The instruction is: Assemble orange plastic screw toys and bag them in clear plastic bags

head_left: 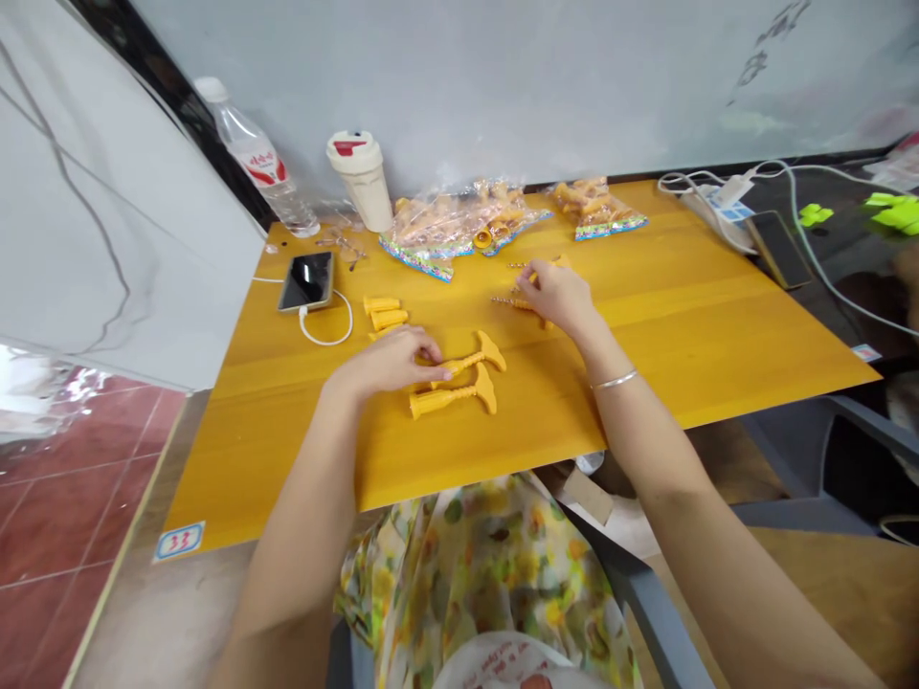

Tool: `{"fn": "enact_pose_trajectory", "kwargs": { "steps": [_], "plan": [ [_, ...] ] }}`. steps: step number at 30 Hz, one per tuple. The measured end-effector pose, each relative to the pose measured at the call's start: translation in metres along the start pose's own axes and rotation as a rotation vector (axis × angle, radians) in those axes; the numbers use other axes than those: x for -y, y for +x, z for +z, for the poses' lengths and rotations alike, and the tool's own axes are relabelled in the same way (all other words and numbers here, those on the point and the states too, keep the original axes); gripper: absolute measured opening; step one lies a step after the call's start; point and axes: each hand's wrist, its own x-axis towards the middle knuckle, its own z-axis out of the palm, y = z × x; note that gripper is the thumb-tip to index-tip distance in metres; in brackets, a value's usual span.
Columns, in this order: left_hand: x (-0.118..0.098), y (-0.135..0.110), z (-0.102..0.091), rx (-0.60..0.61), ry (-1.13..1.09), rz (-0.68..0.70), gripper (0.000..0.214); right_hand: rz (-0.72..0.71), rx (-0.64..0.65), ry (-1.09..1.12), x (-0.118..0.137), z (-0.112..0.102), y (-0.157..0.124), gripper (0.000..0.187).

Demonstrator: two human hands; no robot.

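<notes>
2 yellow plastic toy hammers lie flat on the desk point(287, 450), almost parallel. Each long axis runs roughly left to right, with the T-shaped head at the right end, tilted slightly away from the person. The upper hammer point(480, 356) has its handle end under the fingertips of the left hand point(388, 362), which is curled loosely over it; whether it grips the handle, I cannot tell. The lower hammer point(452, 396) lies just below, apart from that hand. Further up the desk, the right hand point(560, 295) is bunched over 2 thin yellow threaded rods point(511, 302), but any pinch is hidden. 3 short yellow pegs point(380, 305) sit just beyond the left hand, and a clear plastic bag of yellow parts point(459, 230) lies near the far edge.
</notes>
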Motion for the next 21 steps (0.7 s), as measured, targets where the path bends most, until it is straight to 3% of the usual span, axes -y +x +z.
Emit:
{"fn": "enact_pose_trajectory", "kwargs": {
  "steps": [2,4,7,9,11,13,15,17,21],
  "plan": [
    [-0.001,0.002,0.003,0.027,0.018,-0.008,0.022,-0.066,0.026,0.071,0.006,0.003,-0.002,0.026],
    [-0.001,0.002,0.003,-0.021,0.032,-0.059,0.019,-0.108,0.062,0.148,0.009,0.005,-0.004,0.026],
    [0.001,0.0,-0.001,-0.174,-0.021,-0.104,0.026,-0.176,0.175,0.32,0.011,0.007,-0.004,0.037],
    [0.004,-0.001,-0.003,-0.3,-0.09,-0.079,0.032,-0.23,0.317,0.488,0.012,0.01,-0.005,0.044],
    [0.006,-0.001,-0.004,-0.43,-0.162,-0.044,0.036,-0.292,0.484,0.677,0.014,0.014,-0.006,0.043],
    [0.008,0.001,-0.004,-0.527,-0.258,-0.013,0.035,-0.373,0.562,0.843,0.017,0.02,-0.007,0.039],
    [0.007,0.002,-0.004,-0.558,-0.403,-0.002,0.032,-0.482,0.487,0.931,0.019,0.026,-0.008,0.036],
    [0.004,0.003,-0.005,-0.544,-0.573,-0.028,0.027,-0.588,0.299,0.913,0.022,0.03,-0.009,0.03],
    [-0.003,0.001,-0.01,-0.563,-0.861,-0.127,0.02,-0.795,-0.055,0.588,0.024,0.027,-0.014,0.024]
  ]
}}
